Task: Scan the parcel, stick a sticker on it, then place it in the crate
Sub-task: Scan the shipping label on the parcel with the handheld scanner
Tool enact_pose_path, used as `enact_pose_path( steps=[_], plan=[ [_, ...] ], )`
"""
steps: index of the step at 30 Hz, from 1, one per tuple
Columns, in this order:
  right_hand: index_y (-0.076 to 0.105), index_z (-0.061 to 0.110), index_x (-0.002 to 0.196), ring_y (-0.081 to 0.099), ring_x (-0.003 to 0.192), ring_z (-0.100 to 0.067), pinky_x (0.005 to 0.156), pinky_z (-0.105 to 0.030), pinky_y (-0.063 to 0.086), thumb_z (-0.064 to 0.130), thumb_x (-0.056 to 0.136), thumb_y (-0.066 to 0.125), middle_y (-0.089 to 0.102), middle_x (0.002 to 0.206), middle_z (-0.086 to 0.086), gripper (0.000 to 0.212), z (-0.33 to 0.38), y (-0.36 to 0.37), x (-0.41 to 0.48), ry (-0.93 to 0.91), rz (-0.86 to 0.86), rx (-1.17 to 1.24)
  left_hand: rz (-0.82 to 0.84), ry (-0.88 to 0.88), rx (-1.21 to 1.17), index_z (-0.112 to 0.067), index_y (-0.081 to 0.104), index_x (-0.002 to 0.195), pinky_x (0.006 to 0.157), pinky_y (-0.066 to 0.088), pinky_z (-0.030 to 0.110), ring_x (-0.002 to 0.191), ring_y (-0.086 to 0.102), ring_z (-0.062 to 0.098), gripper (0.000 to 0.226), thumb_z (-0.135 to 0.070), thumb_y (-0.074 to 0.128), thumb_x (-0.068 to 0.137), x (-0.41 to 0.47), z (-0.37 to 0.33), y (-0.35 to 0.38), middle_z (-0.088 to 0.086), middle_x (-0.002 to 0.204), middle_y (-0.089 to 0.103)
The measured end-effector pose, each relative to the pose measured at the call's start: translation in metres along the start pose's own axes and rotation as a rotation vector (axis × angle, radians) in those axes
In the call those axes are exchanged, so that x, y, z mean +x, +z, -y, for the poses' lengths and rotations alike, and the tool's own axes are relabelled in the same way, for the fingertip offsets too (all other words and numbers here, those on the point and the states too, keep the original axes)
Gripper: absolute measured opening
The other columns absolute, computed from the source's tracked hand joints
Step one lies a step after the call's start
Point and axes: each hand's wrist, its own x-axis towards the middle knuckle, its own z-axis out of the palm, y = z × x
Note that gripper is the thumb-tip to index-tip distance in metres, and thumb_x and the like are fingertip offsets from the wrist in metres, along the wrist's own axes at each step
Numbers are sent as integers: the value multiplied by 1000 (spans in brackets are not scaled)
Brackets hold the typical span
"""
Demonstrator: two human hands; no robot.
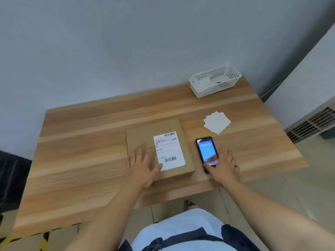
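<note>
While parcel sits mid-table, unstickered | my left hand lies flat on it, fingers spread | right hand grips scanner phone at 3 o'clock | stickers 1 o'clock | scanning, sticking, crating all look undone

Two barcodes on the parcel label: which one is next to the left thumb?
The lower barcode, near the label's bottom edge by the left hand; the other sits at the top.

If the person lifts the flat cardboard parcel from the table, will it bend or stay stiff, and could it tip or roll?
The parcel is a flat, sharp-edged box, so it probably stays stiff. It lies broad and low on the table, so it should slide, not roll or tip. Being thin, it is likely light, though its contents are hidden.
</note>
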Motion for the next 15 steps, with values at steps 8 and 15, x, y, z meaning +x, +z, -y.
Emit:
enact_pose_path(
  steps=[8,15],
  plan=[
    [9,18,158,37,138,-33,106,-47,32,62,80,61,37,152,-15,103,15,9,40,-4,63,-170,44,-76,24,-40,2,157,122,-7,43,152,-17,26,79,-64,41,92,2,1,21,0,167,-16],
    [15,8,153,41,132,-36,104,-48,37,62,74,66,40,147,-18,108,33,17,59,74,141,-168,43,-103,-12,-40,6,156,123,-4,44,153,-15,25,81,-64,43,88,2,-2,19,0,167,-14]
  ],
)
